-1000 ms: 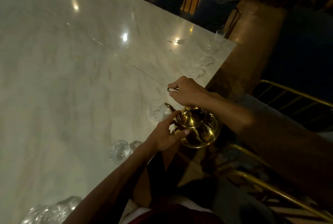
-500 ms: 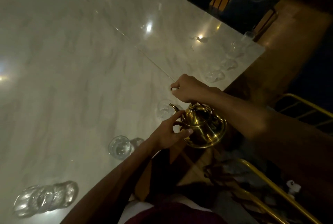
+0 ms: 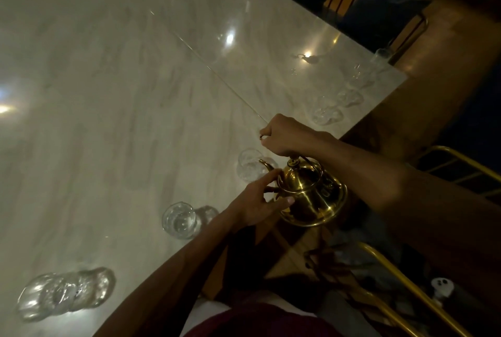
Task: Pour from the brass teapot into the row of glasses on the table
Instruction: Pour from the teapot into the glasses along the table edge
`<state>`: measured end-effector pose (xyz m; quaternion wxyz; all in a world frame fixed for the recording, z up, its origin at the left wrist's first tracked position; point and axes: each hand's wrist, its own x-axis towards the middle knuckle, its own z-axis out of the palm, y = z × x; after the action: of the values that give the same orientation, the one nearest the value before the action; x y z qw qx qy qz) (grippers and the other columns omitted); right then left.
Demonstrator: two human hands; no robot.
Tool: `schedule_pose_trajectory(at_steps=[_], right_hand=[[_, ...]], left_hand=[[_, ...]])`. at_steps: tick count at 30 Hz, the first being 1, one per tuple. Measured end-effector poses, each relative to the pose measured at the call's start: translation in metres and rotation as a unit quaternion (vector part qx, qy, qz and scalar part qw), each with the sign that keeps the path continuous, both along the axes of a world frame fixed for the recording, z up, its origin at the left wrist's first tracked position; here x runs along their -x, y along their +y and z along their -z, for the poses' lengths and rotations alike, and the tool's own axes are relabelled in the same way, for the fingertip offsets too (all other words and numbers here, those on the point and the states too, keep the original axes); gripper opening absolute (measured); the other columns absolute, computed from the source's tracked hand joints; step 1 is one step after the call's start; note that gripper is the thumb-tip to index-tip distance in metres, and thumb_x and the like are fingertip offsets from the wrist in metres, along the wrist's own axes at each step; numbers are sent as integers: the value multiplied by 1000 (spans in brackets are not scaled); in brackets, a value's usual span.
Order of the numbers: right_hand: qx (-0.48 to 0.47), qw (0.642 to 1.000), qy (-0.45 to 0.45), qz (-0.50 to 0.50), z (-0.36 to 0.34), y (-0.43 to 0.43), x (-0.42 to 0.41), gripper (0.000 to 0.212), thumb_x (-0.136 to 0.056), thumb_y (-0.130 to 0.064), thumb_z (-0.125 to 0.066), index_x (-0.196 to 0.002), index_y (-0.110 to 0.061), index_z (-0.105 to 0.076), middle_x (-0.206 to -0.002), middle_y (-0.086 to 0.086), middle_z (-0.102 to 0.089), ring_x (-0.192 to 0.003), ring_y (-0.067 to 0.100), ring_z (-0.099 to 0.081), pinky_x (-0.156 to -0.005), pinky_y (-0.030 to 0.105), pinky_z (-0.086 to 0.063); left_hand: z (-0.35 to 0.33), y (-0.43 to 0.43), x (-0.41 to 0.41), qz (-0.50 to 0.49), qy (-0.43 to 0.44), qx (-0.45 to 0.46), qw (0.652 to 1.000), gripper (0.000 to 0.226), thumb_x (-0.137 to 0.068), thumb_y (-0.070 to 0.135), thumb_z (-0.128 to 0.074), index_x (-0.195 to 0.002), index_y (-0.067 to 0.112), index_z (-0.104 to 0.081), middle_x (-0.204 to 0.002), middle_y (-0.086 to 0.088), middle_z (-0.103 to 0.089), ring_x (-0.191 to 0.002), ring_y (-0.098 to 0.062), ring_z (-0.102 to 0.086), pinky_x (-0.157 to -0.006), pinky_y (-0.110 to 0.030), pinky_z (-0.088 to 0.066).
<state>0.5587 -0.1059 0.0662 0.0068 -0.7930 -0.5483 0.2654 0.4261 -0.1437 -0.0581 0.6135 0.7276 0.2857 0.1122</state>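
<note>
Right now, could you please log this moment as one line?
right hand: holds brass teapot by top handle | left hand: steadies body | spout: over glass | pouring: cannot tell

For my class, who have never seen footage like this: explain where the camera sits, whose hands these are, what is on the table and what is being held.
The camera is worn on a person's head, looking down at their own bare hands; there is no machine. The right hand lifts a shiny brass teapot by its top handle, and the left hand steadies its side. The spout points at a clear drinking glass. More clear glasses stand in a row along the edge of the pale marble table.
</note>
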Motion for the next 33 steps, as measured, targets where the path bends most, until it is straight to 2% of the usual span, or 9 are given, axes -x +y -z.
schedule_pose_trajectory(at_steps=[4,10,14,21,28,33], right_hand=[[8,1000,-2,-5,0,2,1,41,-98,-18,-56,-138,-13,-63,-136,8,-65,-84,26,-72,-79,37,-60],[18,1000,-6,-14,-1,6,4,43,-99,-16,-54,-141,-14,-60,-135,10,-66,-70,24,-68,-64,32,-57],[28,1000,1,-13,0,9,4,39,-97,-13,-53,-134,-10,-65,-126,13,-70,-66,25,-66,-54,28,-53],[39,999,3,-9,2,14,3,39,-95,-15,-53,-131,-9,-67,-116,15,-73,-67,24,-67,-54,26,-51],[45,999,2,3,2,18,1,39,-95,-14,-53,-131,-7,-66,-112,17,-73,-65,24,-65,-50,25,-48],[52,999,2,6,6,20,-1,37,-94,-14,-54,-125,-4,-69,-111,18,-74,-63,26,-65,-50,25,-48]], left_hand=[[0,-1,1,-7,-2,0,1000,69,-94,33,-69,-153,29,-34,-153,4,-44,-120,-3,-49,-72,6,-40],[1,1,4,-12,-7,-3,1000,69,-95,33,-68,-154,29,-34,-154,2,-45,-123,-4,-49,-72,8,-39],[0,2,5,-11,-2,-2,1000,68,-95,34,-68,-154,28,-34,-153,2,-46,-122,-4,-50,-74,7,-39],[-1,3,5,-12,-2,6,1000,67,-95,35,-68,-153,31,-35,-151,6,-46,-122,-8,-53,-73,5,-41],[-2,5,1,-9,-2,-3,1000,67,-96,35,-66,-154,30,-33,-153,5,-44,-121,-4,-49,-75,6,-40],[-1,6,0,-10,4,-2,1000,68,-95,39,-66,-154,31,-34,-154,5,-44,-124,-8,-51,-72,3,-42]])
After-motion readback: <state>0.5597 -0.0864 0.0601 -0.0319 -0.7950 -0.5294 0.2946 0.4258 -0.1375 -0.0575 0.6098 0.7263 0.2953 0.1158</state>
